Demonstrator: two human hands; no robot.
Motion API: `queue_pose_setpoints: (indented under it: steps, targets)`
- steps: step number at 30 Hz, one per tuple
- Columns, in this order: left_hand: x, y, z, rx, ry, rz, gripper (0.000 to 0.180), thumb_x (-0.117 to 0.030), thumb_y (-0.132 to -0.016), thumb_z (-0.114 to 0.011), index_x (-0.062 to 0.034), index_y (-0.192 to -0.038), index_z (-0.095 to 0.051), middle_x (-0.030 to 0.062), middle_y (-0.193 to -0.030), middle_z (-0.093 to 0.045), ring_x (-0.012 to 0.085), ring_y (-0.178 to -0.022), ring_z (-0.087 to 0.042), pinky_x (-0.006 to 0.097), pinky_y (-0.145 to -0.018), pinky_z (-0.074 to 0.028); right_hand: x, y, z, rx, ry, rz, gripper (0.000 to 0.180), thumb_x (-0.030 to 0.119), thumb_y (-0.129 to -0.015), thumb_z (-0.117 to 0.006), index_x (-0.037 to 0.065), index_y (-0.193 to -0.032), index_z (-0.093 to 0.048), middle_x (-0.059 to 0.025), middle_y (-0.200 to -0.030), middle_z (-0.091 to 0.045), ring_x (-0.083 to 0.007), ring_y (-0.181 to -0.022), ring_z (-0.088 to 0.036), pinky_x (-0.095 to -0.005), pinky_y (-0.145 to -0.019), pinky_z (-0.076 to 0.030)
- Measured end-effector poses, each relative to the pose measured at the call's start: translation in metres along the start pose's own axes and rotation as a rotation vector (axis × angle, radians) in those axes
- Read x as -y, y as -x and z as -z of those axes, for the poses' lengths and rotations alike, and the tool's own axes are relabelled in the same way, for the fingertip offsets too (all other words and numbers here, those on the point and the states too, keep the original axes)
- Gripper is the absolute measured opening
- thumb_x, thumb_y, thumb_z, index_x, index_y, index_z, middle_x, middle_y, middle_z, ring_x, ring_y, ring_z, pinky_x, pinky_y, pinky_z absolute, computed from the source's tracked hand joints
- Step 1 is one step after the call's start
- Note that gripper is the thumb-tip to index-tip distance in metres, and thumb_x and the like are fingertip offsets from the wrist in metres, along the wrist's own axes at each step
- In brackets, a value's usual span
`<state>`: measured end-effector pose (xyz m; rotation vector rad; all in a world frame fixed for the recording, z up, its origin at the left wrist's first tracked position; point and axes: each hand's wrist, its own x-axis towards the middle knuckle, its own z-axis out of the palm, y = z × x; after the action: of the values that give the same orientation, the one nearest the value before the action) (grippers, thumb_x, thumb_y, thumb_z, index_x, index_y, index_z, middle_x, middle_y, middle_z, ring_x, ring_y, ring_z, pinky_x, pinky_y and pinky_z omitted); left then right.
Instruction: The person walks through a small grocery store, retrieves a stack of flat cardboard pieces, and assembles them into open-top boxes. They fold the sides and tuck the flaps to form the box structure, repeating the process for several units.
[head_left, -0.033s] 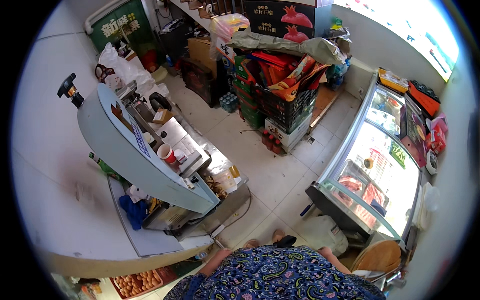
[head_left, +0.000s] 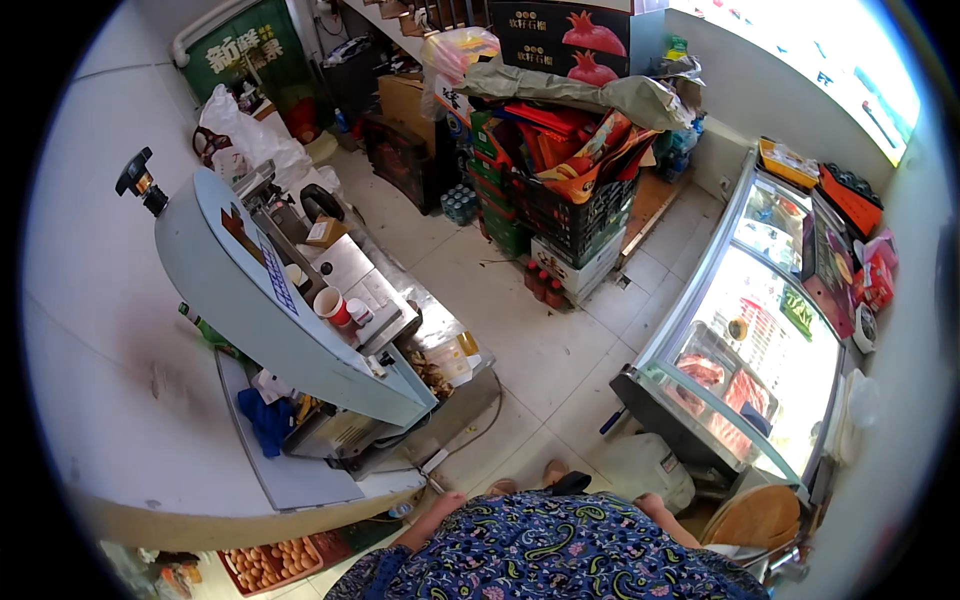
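Observation:
My left hand (head_left: 450, 501) hangs low beside the blue paisley garment (head_left: 560, 545). It is nearest the end of the white counter (head_left: 385, 487). My right hand (head_left: 650, 503) is at the garment's other side, close to a whitish plastic jug (head_left: 650, 470) on the floor. The garment hides the fingers of both hands, and nothing held shows in either. On the left stands a light grey-blue machine (head_left: 270, 300) with a curved housing and a black knob. Beside it are a red and white paper cup (head_left: 330, 305) and a blue cloth (head_left: 267, 422).
A glass display case (head_left: 740, 350) with meat stands at right, a round wooden board (head_left: 755, 517) near its front end. Stacked crates (head_left: 570, 215) and boxes stand ahead on the tiled floor (head_left: 545, 375). A cable (head_left: 490, 425) lies by the counter; eggs fill a red crate (head_left: 270, 565) at lower left.

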<state>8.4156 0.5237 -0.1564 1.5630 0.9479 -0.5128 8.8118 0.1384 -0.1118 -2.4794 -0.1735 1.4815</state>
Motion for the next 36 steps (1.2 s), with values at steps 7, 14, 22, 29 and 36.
queue_pose_setpoints:
  steps: [7,14,22,29,36]
  targets:
    - [-0.064,-0.022,-0.008,-0.281,0.363,0.084,0.031,-0.025,-0.088,-0.06,-0.003,-0.11,-0.065,0.0051,-0.083,-0.067,0.0142,-0.072,-0.062,0.03,-0.063,-0.05,0.004,-0.055,0.019,-0.024,0.209,0.249,0.032,0.028,-0.079,-0.057,0.007,-0.099,-0.072,-0.0171,-0.1,-0.069,-0.0351,-0.095,-0.065,-0.0412,-0.085,-0.052]
    - [-0.046,0.001,-0.002,-0.227,0.266,0.247,0.032,-0.032,-0.087,-0.058,-0.0039,-0.1,-0.066,0.0054,-0.083,-0.065,0.0148,-0.071,-0.061,0.03,-0.06,-0.049,0.107,-0.107,0.055,0.027,0.418,0.563,0.037,0.034,-0.084,-0.055,0.008,-0.103,-0.07,-0.0184,-0.105,-0.067,-0.0367,-0.099,-0.063,-0.0437,-0.09,-0.049]
    - [-0.14,-0.074,0.033,-0.241,0.115,0.025,0.031,-0.033,-0.087,-0.058,-0.006,-0.1,-0.068,0.0106,-0.085,-0.069,0.0221,-0.08,-0.066,0.035,-0.068,-0.051,0.308,-0.132,0.132,-0.01,0.453,0.794,0.037,0.03,-0.085,-0.058,0.006,-0.113,-0.065,-0.0169,-0.097,-0.069,-0.0344,-0.093,-0.065,-0.043,-0.084,-0.051]
    - [-0.257,-0.204,0.09,-0.347,-0.048,-0.146,0.034,-0.034,-0.085,-0.061,-0.0076,-0.106,-0.067,0.0147,-0.096,-0.069,0.0311,-0.092,-0.066,0.04,-0.079,-0.052,0.449,-0.172,0.185,0.023,0.706,0.894,0.039,0.032,-0.086,-0.059,0.008,-0.115,-0.063,-0.0177,-0.108,-0.066,-0.0349,-0.102,-0.061,-0.0443,-0.089,-0.049]
    - [-0.347,-0.303,0.182,-0.427,-0.06,-0.291,0.034,-0.032,-0.089,-0.056,-0.0093,-0.112,-0.065,0.0159,-0.102,-0.067,0.0338,-0.096,-0.064,0.041,-0.082,-0.051,0.59,-0.205,0.234,0.169,0.987,0.916,0.039,0.034,-0.088,-0.058,0.01,-0.119,-0.06,-0.0176,-0.108,-0.065,-0.0338,-0.104,-0.06,-0.0437,-0.09,-0.048]
